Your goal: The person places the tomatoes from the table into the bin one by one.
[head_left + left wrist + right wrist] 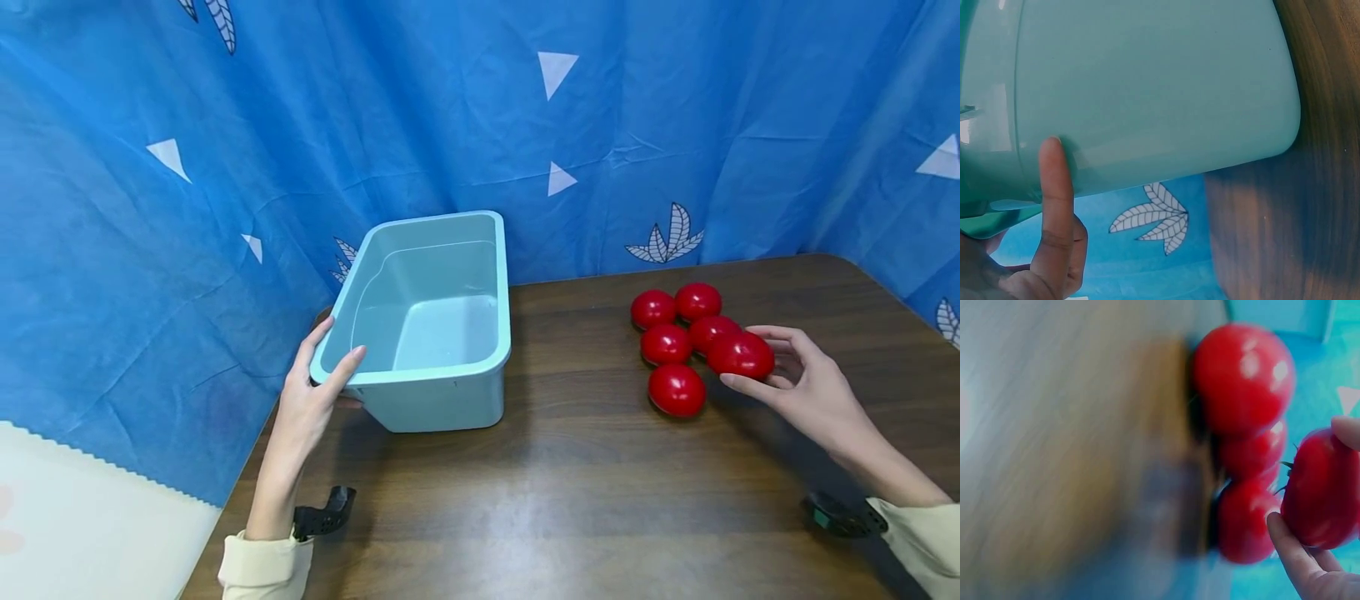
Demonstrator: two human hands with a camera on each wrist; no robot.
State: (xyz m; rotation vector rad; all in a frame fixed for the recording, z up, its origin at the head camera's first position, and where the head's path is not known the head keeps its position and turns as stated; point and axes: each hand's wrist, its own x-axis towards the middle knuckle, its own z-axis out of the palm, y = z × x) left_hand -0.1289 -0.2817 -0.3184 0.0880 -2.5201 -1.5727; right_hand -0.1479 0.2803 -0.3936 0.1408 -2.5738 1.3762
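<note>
My left hand (309,393) grips the near left corner of a pale blue-green plastic basin (442,407), thumb over the rim and fingers down the outside. In the left wrist view, a finger lies against the basin's outer wall (1154,94). The inside of the basin is bare. On the right, my right hand (817,392) holds a glossy red tomato (740,356) between thumb and fingers. In the right wrist view, green stem bits show on this tomato (1322,494). Several more red tomatoes (677,390) lie clustered just left of it on the table.
The brown wooden table (585,500) reaches back to a blue patterned curtain (465,108), close behind the basin. A white cloth or surface (82,517) shows at the lower left. Black wrist straps (326,515) sit on both wrists.
</note>
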